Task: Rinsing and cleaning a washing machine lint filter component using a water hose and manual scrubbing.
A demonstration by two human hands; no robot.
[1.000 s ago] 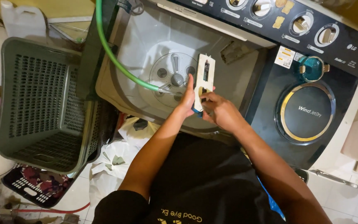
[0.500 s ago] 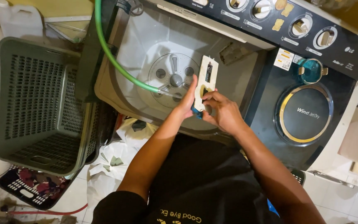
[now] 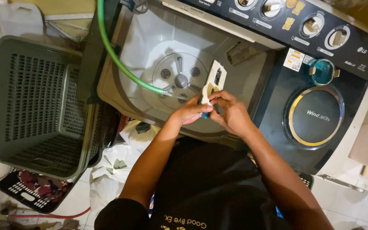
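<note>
Over the washer's open tub [image 3: 150, 38], near its front edge, my left hand [image 3: 190, 113] and right hand [image 3: 231, 115] both grip the white filter [image 3: 213, 81], which could slip from wet fingers into the drum.

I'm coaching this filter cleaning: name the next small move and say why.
Probably keep the cream plastic filter piece over the open wash tub and work its lower end: both the left hand and right hand grip there.

- Two bare hands, left hand [image 3: 191, 113] and right hand [image 3: 231, 113];
- one cream slotted plastic filter piece [image 3: 213, 81] (held by both);
- one green rubber hose [image 3: 120, 64];
- two perforated plastic laundry baskets, the grey [image 3: 35, 102] and the dark [image 3: 26, 191];
- four round silver dials [image 3: 312, 25]
</note>
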